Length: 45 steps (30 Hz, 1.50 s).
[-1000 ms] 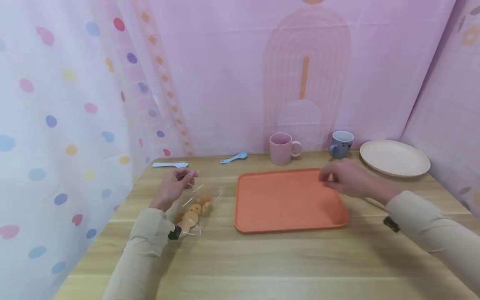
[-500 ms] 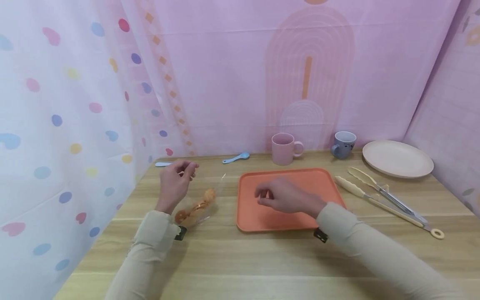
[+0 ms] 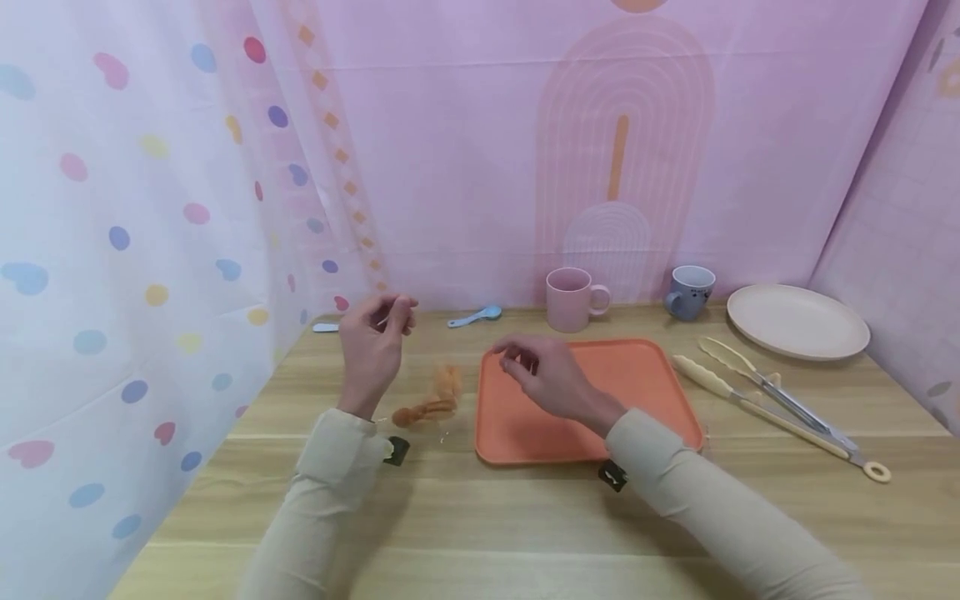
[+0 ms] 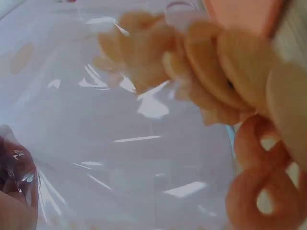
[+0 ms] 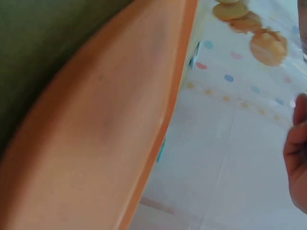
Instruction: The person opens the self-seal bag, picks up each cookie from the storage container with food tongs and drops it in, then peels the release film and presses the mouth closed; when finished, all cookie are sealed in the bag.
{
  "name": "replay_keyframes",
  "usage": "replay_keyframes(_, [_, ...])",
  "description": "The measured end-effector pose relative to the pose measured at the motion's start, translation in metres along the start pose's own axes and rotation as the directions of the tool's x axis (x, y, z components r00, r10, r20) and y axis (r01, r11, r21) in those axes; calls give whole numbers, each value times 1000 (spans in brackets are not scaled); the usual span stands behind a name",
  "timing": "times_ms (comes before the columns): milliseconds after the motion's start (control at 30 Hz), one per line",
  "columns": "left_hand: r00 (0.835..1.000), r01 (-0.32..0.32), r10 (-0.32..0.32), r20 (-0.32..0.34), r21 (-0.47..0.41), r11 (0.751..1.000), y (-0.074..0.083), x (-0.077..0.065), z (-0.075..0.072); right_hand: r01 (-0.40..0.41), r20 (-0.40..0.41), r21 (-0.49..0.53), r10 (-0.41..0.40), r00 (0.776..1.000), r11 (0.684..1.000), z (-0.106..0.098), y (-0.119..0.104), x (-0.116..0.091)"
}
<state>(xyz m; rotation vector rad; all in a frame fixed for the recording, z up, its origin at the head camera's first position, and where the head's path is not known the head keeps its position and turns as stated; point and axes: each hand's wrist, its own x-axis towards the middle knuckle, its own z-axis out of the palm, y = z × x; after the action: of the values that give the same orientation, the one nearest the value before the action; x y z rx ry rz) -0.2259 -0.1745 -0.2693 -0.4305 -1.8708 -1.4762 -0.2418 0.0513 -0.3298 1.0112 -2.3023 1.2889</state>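
Observation:
My left hand (image 3: pixel 372 354) pinches the top of a clear plastic bag (image 4: pixel 144 148) between thumb and fingers. Inside hang several round cookies (image 4: pixel 206 67) and pretzel-shaped biscuits (image 4: pixel 264 196); the bag is held up left of an orange tray (image 3: pixel 637 392), and the film itself barely shows in the head view. Over the tray's left part, my right hand (image 3: pixel 551 379) reaches toward the bag with loosely bent fingers, nothing visible between them. The right wrist view has that hand (image 5: pixel 297 153) at its right edge, apart from the cookies.
Along the back stand a pink mug (image 3: pixel 568 302) and a grey-blue mug (image 3: pixel 690 293). A blue spoon (image 3: pixel 476 317) and a partly hidden light-blue utensil (image 3: pixel 326 327) lie left of them. Tongs (image 3: pixel 787 415) and a beige plate (image 3: pixel 798 322) lie on the right.
My right hand has swung left from the tray's right side to its left part, uncovering the tongs. My left hand has risen and shifted right with the bag.

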Motion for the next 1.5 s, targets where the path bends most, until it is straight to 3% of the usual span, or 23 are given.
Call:
replay_keyframes(167, [1000,26,-27,-2,-112,993,-10,4,14,75,-143,-18,-77,987,997,0,5,-4])
replay_keyframes(333, [999,54,-54,4,-126,991,-20,3,26,137,-114,-99,-148,982,986,1,5,-7])
replay_keyframes(500, [999,38,-33,42,-140,989,-16,2,36,3,-11,-80,-3,1000,997,-2,10,-4])
replay_keyframes(600, [998,28,-19,59,-148,989,-15,2,39,-86,65,-2,86,994,996,-5,13,-3])
replay_keyframes(700, [998,37,-28,60,-149,988,-13,1,39,-115,96,35,111,989,993,-8,14,-4])
replay_keyframes(900, [999,48,-49,-5,-116,992,-6,-2,34,36,-12,-103,-37,999,994,-9,12,-9])
replay_keyframes(1067, [993,58,-68,-100,-98,993,5,-5,35,193,-84,-244,-218,972,951,-19,5,-10])
replay_keyframes(1167, [991,56,-71,-115,-127,990,6,-5,35,211,-113,-248,-244,963,946,-27,1,-6])
replay_keyframes(1333, [998,65,-68,-12,-162,985,3,-7,31,176,-193,-179,-210,958,968,-46,-3,1])
replay_keyframes(1500, [986,111,-85,142,-190,975,0,-10,25,196,-133,-151,-217,967,969,-63,-6,2])
